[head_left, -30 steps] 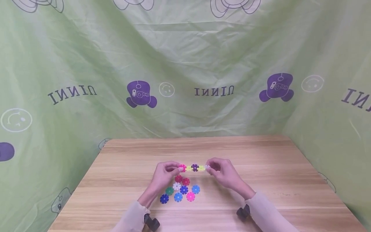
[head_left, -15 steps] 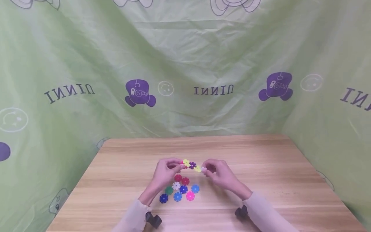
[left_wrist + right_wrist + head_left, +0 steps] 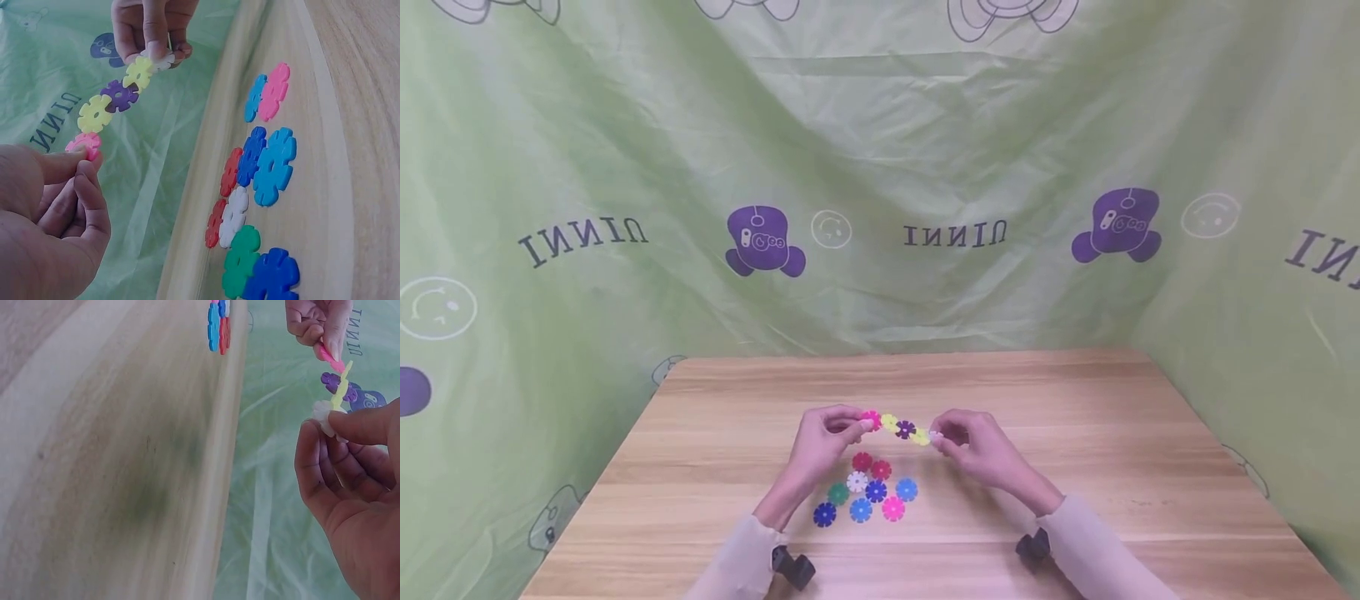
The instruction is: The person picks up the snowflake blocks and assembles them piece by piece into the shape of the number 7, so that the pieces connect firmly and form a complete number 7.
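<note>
A chain of linked plastic snowflake discs is held above the table between both hands. My left hand [image 3: 822,442] pinches the pink disc [image 3: 86,144] at one end between thumb and fingers. From there the chain runs through a yellow disc [image 3: 95,114], a purple disc [image 3: 120,95] and a second yellow disc [image 3: 137,73]. At the other end my right hand [image 3: 981,450] pinches a white disc [image 3: 324,415], partly hidden by the fingertips. In the head view the chain slopes slightly down toward the right hand.
Several loose discs lie on the wooden table [image 3: 1075,425] below the hands: red [image 3: 862,461], white [image 3: 857,481], green [image 3: 838,494], dark blue [image 3: 824,514], light blue [image 3: 907,489] and pink [image 3: 892,508]. A green printed cloth [image 3: 880,150] hangs behind and at both sides.
The chain first bent, with the hands drawing closer together and its discs turning, then stretched out again as the hands parted. Both hands keep their pinch; the loose discs have stayed in place.
</note>
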`<state>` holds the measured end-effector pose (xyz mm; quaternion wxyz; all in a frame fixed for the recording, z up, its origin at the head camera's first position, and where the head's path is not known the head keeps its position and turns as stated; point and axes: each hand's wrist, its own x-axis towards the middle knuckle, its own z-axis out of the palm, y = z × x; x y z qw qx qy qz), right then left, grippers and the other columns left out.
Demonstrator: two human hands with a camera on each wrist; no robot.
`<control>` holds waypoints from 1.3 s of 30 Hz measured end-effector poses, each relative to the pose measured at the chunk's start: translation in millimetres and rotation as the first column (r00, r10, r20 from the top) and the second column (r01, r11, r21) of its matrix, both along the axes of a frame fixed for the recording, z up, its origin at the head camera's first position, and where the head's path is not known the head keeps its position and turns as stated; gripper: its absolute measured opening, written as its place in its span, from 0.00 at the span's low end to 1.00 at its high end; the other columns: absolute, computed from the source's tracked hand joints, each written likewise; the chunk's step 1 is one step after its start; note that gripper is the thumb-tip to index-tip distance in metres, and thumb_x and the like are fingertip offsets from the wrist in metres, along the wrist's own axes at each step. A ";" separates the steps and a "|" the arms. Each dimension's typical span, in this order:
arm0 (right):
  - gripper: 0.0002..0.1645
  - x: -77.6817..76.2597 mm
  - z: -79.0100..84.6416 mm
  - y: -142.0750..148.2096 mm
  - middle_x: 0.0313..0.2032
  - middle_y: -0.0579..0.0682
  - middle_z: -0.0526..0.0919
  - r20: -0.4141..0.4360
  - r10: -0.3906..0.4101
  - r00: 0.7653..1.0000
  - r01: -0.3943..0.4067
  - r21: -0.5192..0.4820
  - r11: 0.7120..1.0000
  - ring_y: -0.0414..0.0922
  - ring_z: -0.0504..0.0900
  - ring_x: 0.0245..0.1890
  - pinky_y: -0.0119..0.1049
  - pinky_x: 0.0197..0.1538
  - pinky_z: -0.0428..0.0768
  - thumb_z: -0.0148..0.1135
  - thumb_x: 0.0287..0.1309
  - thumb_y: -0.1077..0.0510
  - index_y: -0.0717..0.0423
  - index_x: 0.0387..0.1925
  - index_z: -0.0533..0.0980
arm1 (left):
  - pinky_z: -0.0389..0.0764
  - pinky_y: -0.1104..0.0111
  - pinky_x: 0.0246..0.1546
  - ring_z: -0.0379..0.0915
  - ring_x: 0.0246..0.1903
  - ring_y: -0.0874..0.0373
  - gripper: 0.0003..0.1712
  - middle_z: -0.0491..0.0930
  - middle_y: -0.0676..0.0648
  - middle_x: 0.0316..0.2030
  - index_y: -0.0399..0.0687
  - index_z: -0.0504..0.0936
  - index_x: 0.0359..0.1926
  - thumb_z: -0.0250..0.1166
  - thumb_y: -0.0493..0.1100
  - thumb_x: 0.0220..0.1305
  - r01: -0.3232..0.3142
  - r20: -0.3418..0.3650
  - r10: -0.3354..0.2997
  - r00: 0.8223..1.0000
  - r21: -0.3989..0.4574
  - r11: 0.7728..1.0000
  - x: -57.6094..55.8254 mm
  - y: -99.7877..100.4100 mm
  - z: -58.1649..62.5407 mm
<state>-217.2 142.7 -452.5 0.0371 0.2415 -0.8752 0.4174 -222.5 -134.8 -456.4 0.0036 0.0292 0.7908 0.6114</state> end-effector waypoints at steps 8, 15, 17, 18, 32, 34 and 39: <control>0.05 0.2 1.1 4.6 0.37 0.44 0.89 -0.031 0.030 0.999 -0.030 0.018 0.999 0.33 0.82 0.36 0.28 0.42 0.85 0.71 0.64 0.62 0.52 0.41 0.86 | 0.89 0.53 0.49 0.88 0.44 0.43 0.11 0.92 0.46 0.39 0.47 0.90 0.44 0.75 0.46 0.64 0.033 0.002 -0.033 0.999 -0.027 0.999 0.4 -1.6 0.2; 0.05 0.9 1.0 8.4 0.38 0.45 0.89 -0.029 0.013 1.000 -0.012 0.006 1.000 0.34 0.83 0.37 0.28 0.43 0.85 0.70 0.65 0.61 0.52 0.42 0.87 | 0.89 0.52 0.52 0.88 0.45 0.44 0.11 0.92 0.47 0.41 0.48 0.90 0.46 0.75 0.46 0.65 0.031 0.012 -0.031 0.999 -0.036 0.999 3.6 -2.1 -0.2; 0.05 0.9 0.8 9.6 0.38 0.45 0.89 -0.024 -0.001 1.000 0.001 0.004 1.000 0.34 0.83 0.37 0.28 0.43 0.85 0.70 0.65 0.61 0.51 0.42 0.87 | 0.88 0.52 0.52 0.88 0.46 0.45 0.11 0.92 0.47 0.41 0.48 0.90 0.46 0.74 0.46 0.66 0.022 0.009 -0.022 1.000 -0.039 0.999 4.8 -2.3 -0.6; 0.05 0.8 0.9 10.2 0.38 0.45 0.89 -0.022 -0.005 1.000 0.005 0.002 1.000 0.34 0.83 0.37 0.28 0.43 0.85 0.70 0.65 0.61 0.52 0.42 0.87 | 0.88 0.52 0.53 0.88 0.46 0.45 0.11 0.92 0.47 0.41 0.49 0.90 0.46 0.75 0.46 0.66 0.018 0.011 -0.018 1.000 -0.039 0.999 5.1 -2.3 -0.7; 0.05 0.7 3.4 11.0 0.37 0.44 0.89 -0.020 0.037 0.999 -0.037 0.029 0.999 0.32 0.82 0.35 0.27 0.41 0.84 0.70 0.64 0.62 0.52 0.41 0.87 | 0.88 0.64 0.47 0.87 0.47 0.44 0.11 0.92 0.50 0.40 0.52 0.90 0.44 0.75 0.51 0.65 0.094 0.005 -0.094 0.996 -0.095 0.991 5.6 0.5 -2.3; 0.06 0.4 2.2 11.5 0.37 0.44 0.89 -0.028 0.047 0.998 -0.046 0.039 0.998 0.32 0.82 0.36 0.27 0.42 0.84 0.70 0.64 0.62 0.52 0.42 0.87 | 0.88 0.64 0.45 0.87 0.45 0.44 0.11 0.92 0.50 0.39 0.52 0.91 0.44 0.75 0.50 0.65 0.095 -0.004 -0.096 0.995 -0.116 0.989 6.9 1.3 -2.0; 0.07 0.9 -1.3 12.1 0.39 0.44 0.90 -0.052 0.072 0.996 -0.068 0.069 0.995 0.34 0.85 0.39 0.28 0.45 0.86 0.69 0.66 0.62 0.51 0.44 0.87 | 0.89 0.63 0.44 0.88 0.45 0.45 0.09 0.92 0.49 0.40 0.52 0.91 0.45 0.73 0.48 0.66 0.089 -0.028 -0.095 0.995 -0.170 0.981 9.7 5.1 0.8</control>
